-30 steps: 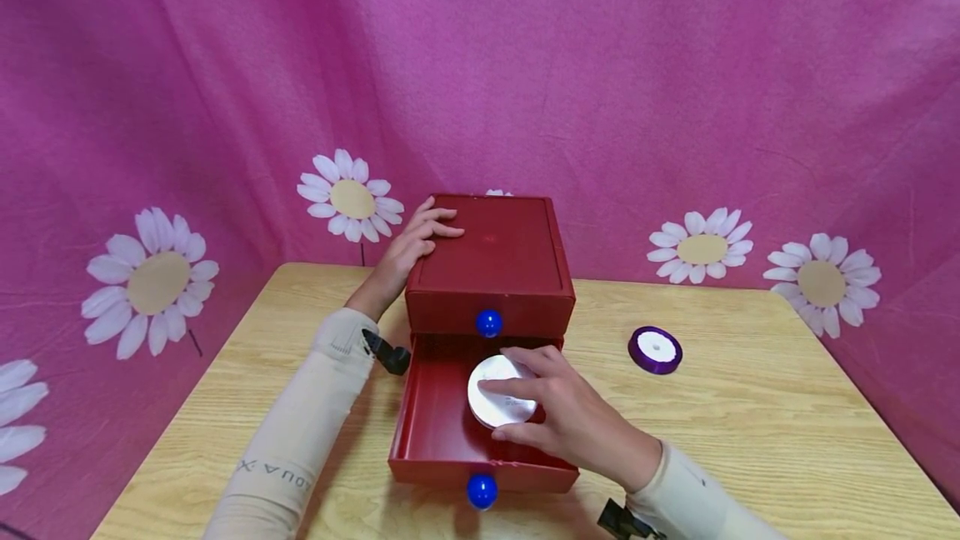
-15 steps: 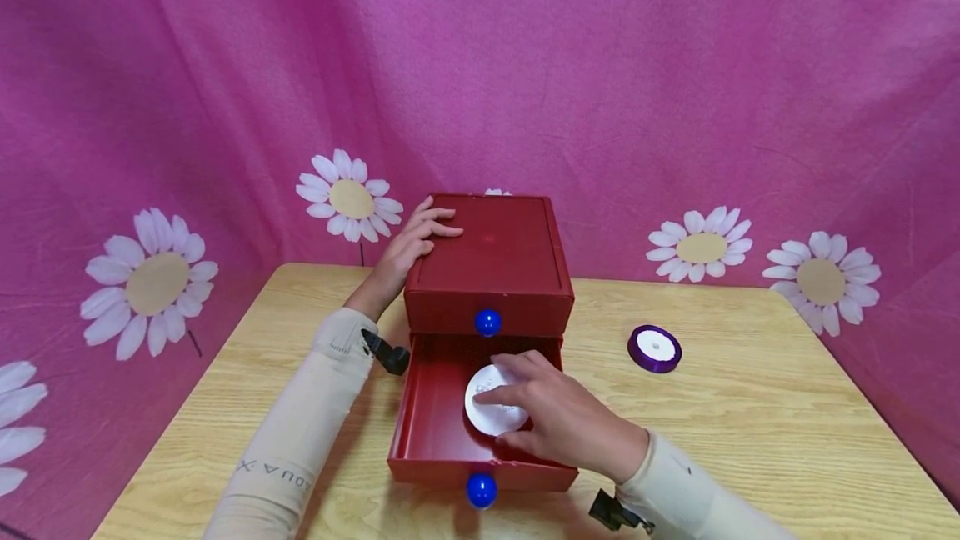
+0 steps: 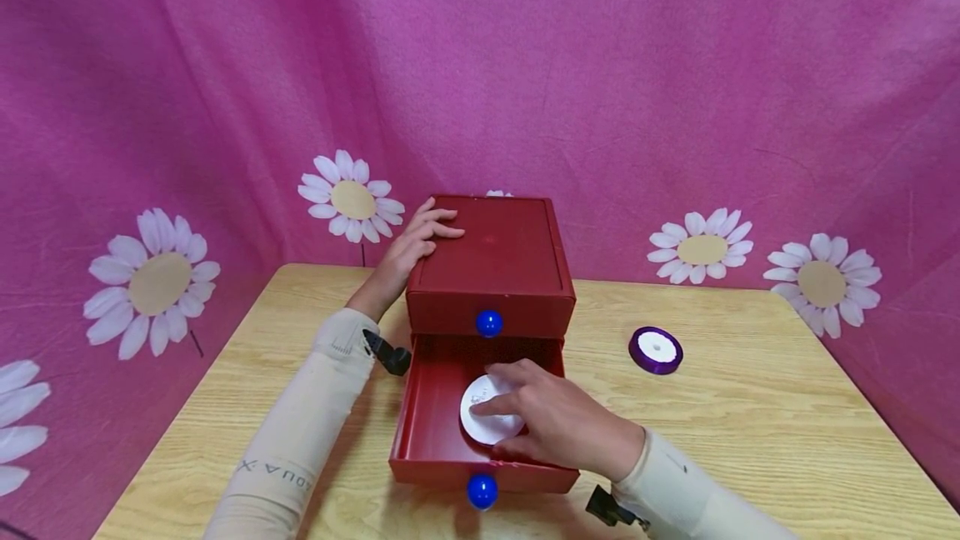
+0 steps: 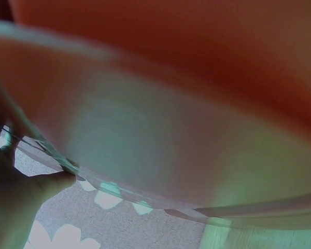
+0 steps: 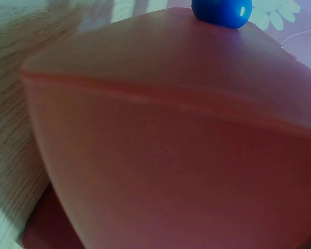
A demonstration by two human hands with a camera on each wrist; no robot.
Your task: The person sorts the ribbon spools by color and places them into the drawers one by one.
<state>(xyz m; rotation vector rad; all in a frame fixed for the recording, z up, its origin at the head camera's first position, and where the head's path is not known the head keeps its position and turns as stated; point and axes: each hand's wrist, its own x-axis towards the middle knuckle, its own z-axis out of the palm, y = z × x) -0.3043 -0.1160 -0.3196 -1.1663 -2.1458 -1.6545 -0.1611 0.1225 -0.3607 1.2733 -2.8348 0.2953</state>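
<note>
A red two-drawer box (image 3: 487, 248) stands on the table, its lower drawer (image 3: 435, 432) pulled out. Inside that drawer is a round white disc (image 3: 477, 432) with small printing on its top. My right hand (image 3: 555, 419) reaches over the disc from the right and grips it by the edges, index finger lying across the top and thumb at the near side. My left hand (image 3: 408, 248) rests on the box's upper left edge, fingers straight on its lid. In the left wrist view, the left thumb (image 4: 57, 181) lies against the box's side. The right wrist view shows red drawer walls but no hand.
A purple ribbon spool (image 3: 656, 350) with a white centre lies on the wooden table (image 3: 750, 407), right of the box. Blue ball knobs sit on the upper drawer (image 3: 489, 323) and lower drawer front. A pink flowered cloth (image 3: 600, 90) hangs behind and at the sides.
My right hand has moved the white disc down and slightly left, toward the front of the drawer. The left hand, box and ribbon spool have stayed in place.
</note>
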